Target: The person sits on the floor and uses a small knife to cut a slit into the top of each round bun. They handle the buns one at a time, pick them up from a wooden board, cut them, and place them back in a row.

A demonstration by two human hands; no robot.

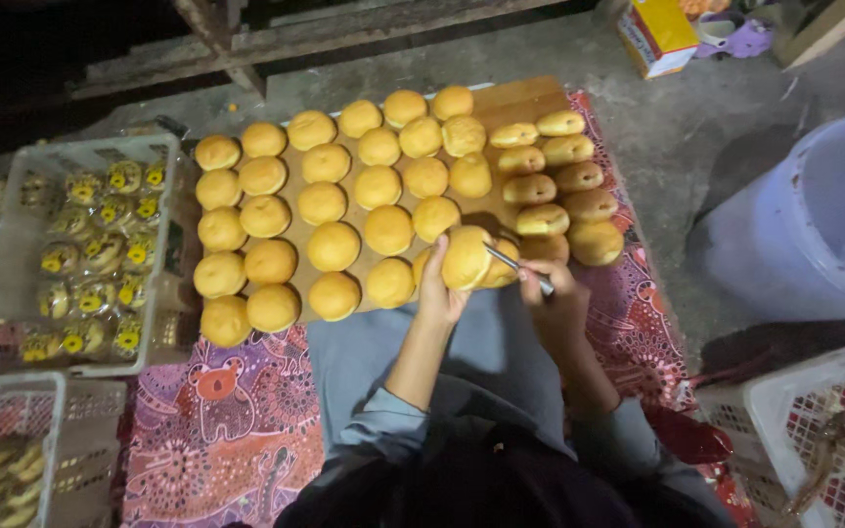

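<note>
My left hand (438, 289) holds a round golden bun (466, 257) up on edge above my lap. My right hand (556, 305) grips a thin metal knife (512, 262) whose tip touches the side of that bun. Just beyond lies a wooden board (515, 100) covered with several rows of whole round buns (333, 244). At the board's right end are several buns slit along the side (550, 186), stacked in two columns.
A white plastic crate (12, 254) of wrapped buns stands at left, another crate (12, 391) below it. A large pale tub (814, 215) sits at right, a white crate (814, 420) at lower right. A patterned cloth (217, 430) covers the floor; a yellow box (659, 34) lies beyond.
</note>
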